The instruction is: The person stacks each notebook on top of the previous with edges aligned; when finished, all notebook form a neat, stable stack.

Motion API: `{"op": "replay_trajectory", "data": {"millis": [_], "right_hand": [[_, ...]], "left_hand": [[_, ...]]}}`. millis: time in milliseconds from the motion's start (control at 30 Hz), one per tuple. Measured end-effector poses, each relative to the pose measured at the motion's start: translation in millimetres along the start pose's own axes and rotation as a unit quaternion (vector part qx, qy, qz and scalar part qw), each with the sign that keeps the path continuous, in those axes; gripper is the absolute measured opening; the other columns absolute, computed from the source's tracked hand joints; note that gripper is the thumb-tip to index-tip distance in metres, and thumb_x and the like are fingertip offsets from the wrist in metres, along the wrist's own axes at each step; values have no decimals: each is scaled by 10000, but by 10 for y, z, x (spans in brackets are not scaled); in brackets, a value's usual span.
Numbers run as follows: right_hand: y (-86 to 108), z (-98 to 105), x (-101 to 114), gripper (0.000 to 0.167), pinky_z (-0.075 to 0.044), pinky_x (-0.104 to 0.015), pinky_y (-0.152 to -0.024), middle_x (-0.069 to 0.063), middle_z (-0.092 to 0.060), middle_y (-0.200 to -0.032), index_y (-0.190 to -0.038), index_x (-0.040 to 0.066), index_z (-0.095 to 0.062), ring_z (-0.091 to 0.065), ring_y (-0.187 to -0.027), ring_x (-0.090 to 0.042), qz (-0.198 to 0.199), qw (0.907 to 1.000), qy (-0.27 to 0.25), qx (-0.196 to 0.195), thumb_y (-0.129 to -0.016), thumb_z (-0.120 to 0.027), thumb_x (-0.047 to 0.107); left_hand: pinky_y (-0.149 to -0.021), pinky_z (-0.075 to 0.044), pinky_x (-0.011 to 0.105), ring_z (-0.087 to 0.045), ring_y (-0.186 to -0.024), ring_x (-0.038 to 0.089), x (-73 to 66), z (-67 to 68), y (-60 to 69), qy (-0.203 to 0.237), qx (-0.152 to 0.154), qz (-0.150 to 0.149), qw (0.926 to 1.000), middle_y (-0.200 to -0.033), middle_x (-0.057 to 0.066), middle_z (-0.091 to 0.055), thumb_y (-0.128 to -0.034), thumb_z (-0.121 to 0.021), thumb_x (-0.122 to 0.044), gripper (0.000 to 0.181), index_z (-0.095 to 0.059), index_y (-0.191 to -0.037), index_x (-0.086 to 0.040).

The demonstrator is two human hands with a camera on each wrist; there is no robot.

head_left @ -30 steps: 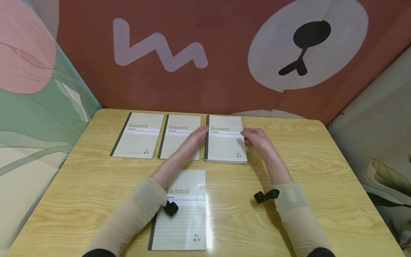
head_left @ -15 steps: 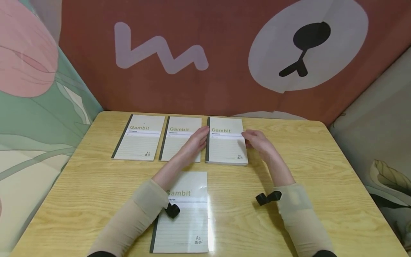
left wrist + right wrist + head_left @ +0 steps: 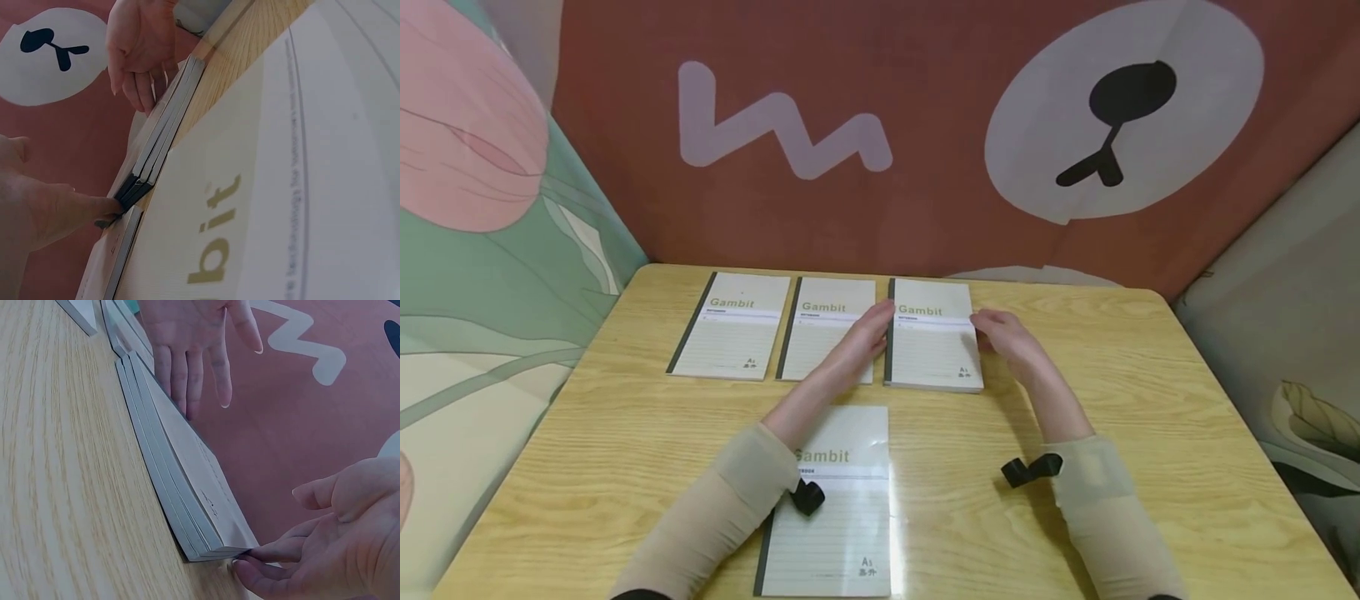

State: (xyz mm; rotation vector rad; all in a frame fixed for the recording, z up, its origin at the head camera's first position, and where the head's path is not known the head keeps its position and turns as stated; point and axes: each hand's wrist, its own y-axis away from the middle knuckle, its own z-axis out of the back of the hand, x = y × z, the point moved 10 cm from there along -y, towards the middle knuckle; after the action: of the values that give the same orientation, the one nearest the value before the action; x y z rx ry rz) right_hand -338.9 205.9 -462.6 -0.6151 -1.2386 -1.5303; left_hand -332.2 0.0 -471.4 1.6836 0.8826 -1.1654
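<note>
A stack of white "Gambit" notebooks (image 3: pixel 934 354) with dark spines lies at the right of the back row. My left hand (image 3: pixel 859 337) reaches over the middle notebook (image 3: pixel 805 346) and touches the stack's spine side with straight fingers. On the opposite side, the fingertips of my right hand (image 3: pixel 1009 337) touch the stack's page edges, the thumb held apart in the right wrist view. Several layers show at the stack's edge (image 3: pixel 172 481), roughly lined up, with a slight gap under the top one. My left forearm partly hides a single notebook (image 3: pixel 842 533) near the front.
Another notebook (image 3: pixel 728 333) lies at the left end of the back row. The wooden table (image 3: pixel 1150 433) meets a red printed wall (image 3: pixel 925 225) at its back edge. Black wrist cameras (image 3: pixel 1032 471) stick out from both sleeves.
The head view has shifted slightly, so the whole scene sits a little lower and further right. Both hands stay at the sides of the stack, with no clear movement of the notebooks.
</note>
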Motion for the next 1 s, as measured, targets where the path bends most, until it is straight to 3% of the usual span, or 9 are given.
{"op": "replay_trajectory", "data": {"millis": [167, 367, 600, 667, 833, 1000], "right_hand": [[7, -16, -22, 647, -249, -466, -1312, -223, -249, -1688, -1617, -49, -180, -373, -1479, -363, -139, 9998, -134, 25, -1114, -384, 303], [13, -16, 7, 624, -310, -457, -1284, -235, -296, -1660, -1607, -58, -208, -382, -1466, -348, -88, 9999, -132, 0, -1119, -372, 295], [-12, 12, 6, 574, -439, -392, -1149, -237, -409, -1519, -1535, -85, -352, -454, -1296, -259, 58, 9999, -90, -76, -1111, -404, 299], [-9, 39, -6, 620, -439, -390, -1159, -226, -351, -1601, -1588, -64, -268, -434, -1350, -267, 67, 9997, -191, -102, -1109, -414, 300], [64, 118, 52, 660, -383, -475, -1240, -209, -230, -1701, -1639, 2, -110, -342, -1520, -360, 372, 9984, -370, -206, -1112, -400, 274], [249, 133, 212, 621, -334, -541, -1264, -221, -246, -1694, -1628, -8, -194, -291, -1563, -356, 1036, 9934, -310, -385, -1110, -414, 254]], "left_hand": [[-1347, -150, 423, -77, -1635, 237, 23, 6, 1, -14, -50, 75, 10000, -1759, 31, -96, -1097, -371, -462, 687, -156, -1663, -137], [-1347, -148, 422, -72, -1635, 248, 16, 7, 13, 54, -52, 56, 10000, -1758, 27, -97, -1099, -376, -457, 681, -157, -1663, -145], [-1348, -139, 413, -96, -1632, 262, -18, 11, 33, 139, -16, -6, 9999, -1755, 54, -110, -1104, -375, -429, 675, -158, -1659, -113], [-1347, -149, 400, -109, -1630, 262, -45, 19, 57, 112, 15, -24, 9999, -1753, 54, -123, -1106, -375, -424, 666, -164, -1659, -120], [-1319, -262, 376, -232, -1606, 255, -166, 116, 199, -294, 71, -96, 9995, -1739, 34, -195, -1092, -398, -478, 653, -213, -1654, -201], [-1292, -328, 396, -337, -1566, 257, -306, 332, 460, -771, 19, -244, 9967, -1719, 47, -259, -1096, -407, -458, 619, -254, -1642, -211]]}}
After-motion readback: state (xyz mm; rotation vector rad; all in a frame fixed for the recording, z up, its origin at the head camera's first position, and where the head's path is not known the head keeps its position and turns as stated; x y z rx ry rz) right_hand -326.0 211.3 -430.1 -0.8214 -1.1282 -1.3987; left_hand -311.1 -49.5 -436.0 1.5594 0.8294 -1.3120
